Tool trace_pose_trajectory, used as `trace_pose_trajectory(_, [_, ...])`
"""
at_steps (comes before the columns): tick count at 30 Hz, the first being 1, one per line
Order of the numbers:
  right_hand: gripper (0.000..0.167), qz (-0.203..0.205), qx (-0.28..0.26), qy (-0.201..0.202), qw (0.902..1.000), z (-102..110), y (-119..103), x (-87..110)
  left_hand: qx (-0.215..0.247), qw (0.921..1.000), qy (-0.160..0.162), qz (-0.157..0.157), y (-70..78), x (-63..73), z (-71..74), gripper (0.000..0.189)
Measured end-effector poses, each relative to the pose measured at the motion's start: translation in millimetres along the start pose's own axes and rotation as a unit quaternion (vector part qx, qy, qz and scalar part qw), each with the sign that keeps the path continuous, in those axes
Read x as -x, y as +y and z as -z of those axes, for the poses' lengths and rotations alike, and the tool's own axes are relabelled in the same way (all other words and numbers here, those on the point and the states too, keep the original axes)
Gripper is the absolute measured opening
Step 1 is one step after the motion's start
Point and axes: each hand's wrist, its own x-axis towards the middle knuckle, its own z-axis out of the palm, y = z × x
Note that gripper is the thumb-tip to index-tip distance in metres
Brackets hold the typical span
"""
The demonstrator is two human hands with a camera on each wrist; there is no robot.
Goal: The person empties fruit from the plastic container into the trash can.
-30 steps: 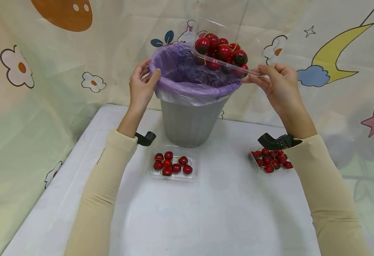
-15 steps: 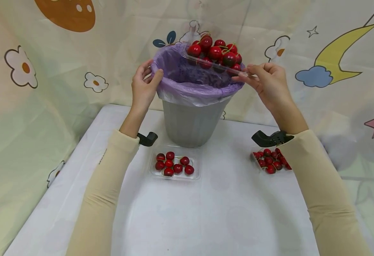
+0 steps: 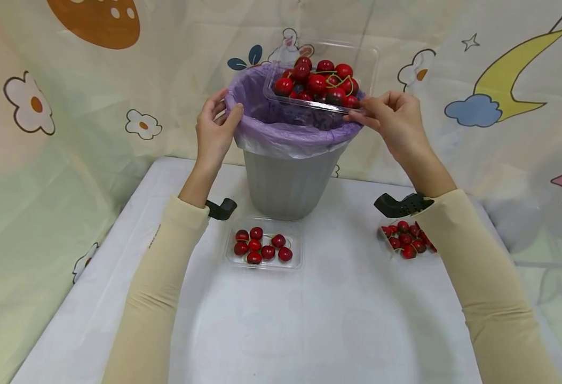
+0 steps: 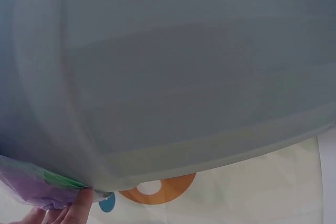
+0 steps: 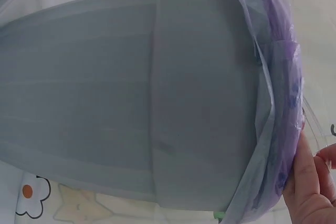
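Observation:
A grey trash bin point(image 3: 283, 181) stands at the back of the table, lined with a purple plastic bag point(image 3: 290, 132) folded over its rim. My left hand point(image 3: 215, 125) grips the bin's left rim through the bag, thumb on the near side. Over the bin's mouth, a clear plastic container point(image 3: 364, 61) heaped with red cherries point(image 3: 316, 84) is held by my right hand point(image 3: 398, 120), which pinches its right edge. In the right wrist view my right hand's fingers point(image 5: 306, 169) lie close along the bag-covered rim.
On the white table point(image 3: 271, 325), a clear container point(image 3: 296, 242) with several cherries sits in front of the bin. A second cherry container point(image 3: 408, 241) is partly hidden by the right forearm. Behind hangs a patterned curtain point(image 3: 180, 80).
My right hand has moved left with the cherry container, bringing it further over the bin's mouth and turning it more level. The left hand keeps its grip on the rim.

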Motion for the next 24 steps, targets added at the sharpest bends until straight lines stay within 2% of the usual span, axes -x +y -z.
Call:
trace_pose_trajectory(8, [0.010, 0.009, 0.092, 0.035, 0.9951, -3.0, 3.1, -0.7, 0.006, 1.0000, 0.001, -0.001, 0.2, 0.6, -0.8, 0.052])
trace_pose_trajectory(14, [0.008, 0.042, 0.111, 0.026, 0.9926, -4.2, 5.7, 0.0, 0.011, 0.9999, 0.000, 0.001, 0.4, 1.7, -0.2, 0.052])
trace_pose_trajectory(19, [0.008, 0.052, 0.125, 0.024, 0.9905, -4.5, 6.9, -0.2, 0.010, 0.9999, 0.000, -0.008, -2.1, 1.3, 0.5, 0.051])
trace_pose_trajectory(22, [0.009, 0.069, 0.156, 0.028, 0.9849, -4.8, 7.7, -0.5, 0.008, 0.9999, -0.001, -0.013, -3.0, 0.6, 0.8, 0.051])
trace_pose_trajectory(24, [0.010, 0.092, 0.198, 0.034, 0.9753, -5.2, 9.1, -0.8, 0.010, 0.9999, -0.001, -0.012, -2.9, -0.1, 1.0, 0.052])
